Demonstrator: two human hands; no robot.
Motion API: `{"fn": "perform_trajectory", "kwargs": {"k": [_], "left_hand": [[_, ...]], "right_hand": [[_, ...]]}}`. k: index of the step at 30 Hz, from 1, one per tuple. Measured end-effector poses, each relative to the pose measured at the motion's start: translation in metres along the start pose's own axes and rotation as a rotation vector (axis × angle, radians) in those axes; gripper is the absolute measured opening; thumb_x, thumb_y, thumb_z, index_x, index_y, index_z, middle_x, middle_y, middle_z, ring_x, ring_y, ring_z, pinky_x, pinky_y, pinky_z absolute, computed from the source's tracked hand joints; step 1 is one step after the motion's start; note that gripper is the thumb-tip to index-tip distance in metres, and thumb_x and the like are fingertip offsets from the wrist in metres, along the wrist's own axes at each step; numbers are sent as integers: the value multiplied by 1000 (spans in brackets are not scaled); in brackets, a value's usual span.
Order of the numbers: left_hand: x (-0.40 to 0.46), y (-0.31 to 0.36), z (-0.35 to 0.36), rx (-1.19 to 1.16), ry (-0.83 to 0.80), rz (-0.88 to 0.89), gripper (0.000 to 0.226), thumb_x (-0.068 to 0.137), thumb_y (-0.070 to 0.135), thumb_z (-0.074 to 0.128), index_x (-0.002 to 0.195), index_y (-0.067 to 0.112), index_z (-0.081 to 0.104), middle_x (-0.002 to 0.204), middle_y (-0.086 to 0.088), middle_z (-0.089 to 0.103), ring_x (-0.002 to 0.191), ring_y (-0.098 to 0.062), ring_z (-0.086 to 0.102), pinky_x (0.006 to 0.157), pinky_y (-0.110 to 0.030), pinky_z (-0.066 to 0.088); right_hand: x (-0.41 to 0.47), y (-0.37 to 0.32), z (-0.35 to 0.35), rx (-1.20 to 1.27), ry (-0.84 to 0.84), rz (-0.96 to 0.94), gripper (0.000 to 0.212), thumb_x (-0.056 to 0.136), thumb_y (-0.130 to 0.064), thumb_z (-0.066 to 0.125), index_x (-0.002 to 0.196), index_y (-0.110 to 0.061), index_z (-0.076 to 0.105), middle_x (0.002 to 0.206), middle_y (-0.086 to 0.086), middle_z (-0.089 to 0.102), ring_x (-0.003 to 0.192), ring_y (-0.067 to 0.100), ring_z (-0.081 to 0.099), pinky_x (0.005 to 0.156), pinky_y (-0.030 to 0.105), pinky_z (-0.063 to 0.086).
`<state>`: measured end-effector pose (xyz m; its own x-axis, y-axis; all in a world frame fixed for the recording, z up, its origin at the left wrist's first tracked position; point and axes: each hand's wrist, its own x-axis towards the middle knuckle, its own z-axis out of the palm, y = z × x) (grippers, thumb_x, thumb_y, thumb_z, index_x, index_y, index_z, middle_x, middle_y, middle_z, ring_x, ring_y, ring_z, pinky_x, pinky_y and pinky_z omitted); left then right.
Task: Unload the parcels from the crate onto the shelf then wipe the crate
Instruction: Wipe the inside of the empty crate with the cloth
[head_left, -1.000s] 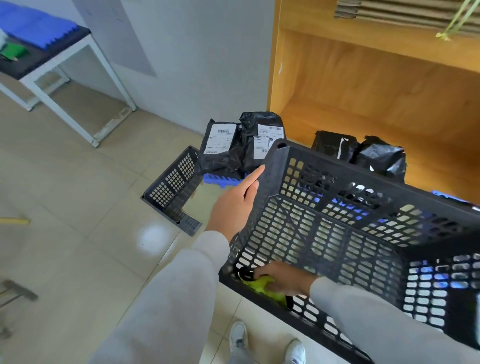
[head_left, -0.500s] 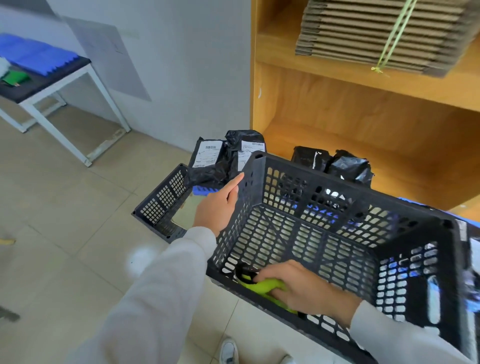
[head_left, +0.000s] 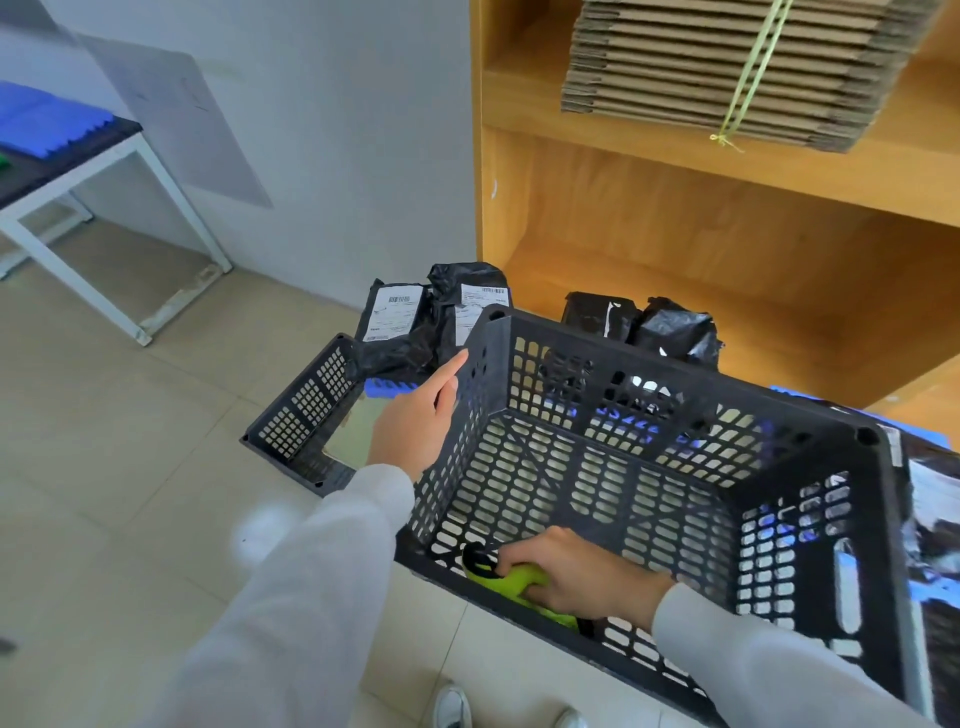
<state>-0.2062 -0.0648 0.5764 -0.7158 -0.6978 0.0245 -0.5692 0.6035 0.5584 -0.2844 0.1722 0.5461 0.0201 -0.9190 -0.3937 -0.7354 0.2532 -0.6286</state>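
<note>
Black perforated plastic crate (head_left: 597, 483) emptied, tilted up, long axis roughly 9 to 3 o'clock. Lime-green cloth (head_left: 511, 579) bunched in its 7 o'clock corner, clenched by right grip (head_left: 576, 577); remaining floor toward 1 o'clock. Left grip (head_left: 415, 421) at 10 o'clock, fingers flat on outer wall. Black bagged parcels (head_left: 670, 332) on wooden shelf (head_left: 779, 322) at 12.

Black crate (head_left: 691, 371) with grid of slotted holes, lime-green cloth (head_left: 519, 581), black parcels (head_left: 410, 345) with white barcode labels, honey-brown shelf (head_left: 727, 249), brown cardboard (head_left: 675, 67) under yellow-green string (head_left: 753, 70), beige floor tiles (head_left: 130, 441), pale grey sleeves (head_left: 311, 597).
</note>
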Motion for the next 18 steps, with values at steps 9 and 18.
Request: {"fn": "perform_trajectory", "kwargs": {"k": [9, 18], "left_hand": [[5, -8, 6, -50, -9, -5, 42, 109, 43, 29, 147, 60, 33, 53, 3, 34, 46, -13, 30, 44, -32, 27], [7, -13, 10, -40, -5, 7, 42, 109, 43, 29, 147, 61, 33, 51, 4, 32, 45, -12, 29, 43, -30, 26]], "right_hand": [[50, 34, 37, -77, -138, 51, 30, 91, -18, 68, 114, -35, 57, 110, 0, 69, 101, 20, 65, 90, 37, 54], [71, 58, 68, -53, -195, 143, 27, 95, -19, 62, 114, -36, 53, 114, 6, 64, 105, 25, 59, 85, 40, 53]]}}
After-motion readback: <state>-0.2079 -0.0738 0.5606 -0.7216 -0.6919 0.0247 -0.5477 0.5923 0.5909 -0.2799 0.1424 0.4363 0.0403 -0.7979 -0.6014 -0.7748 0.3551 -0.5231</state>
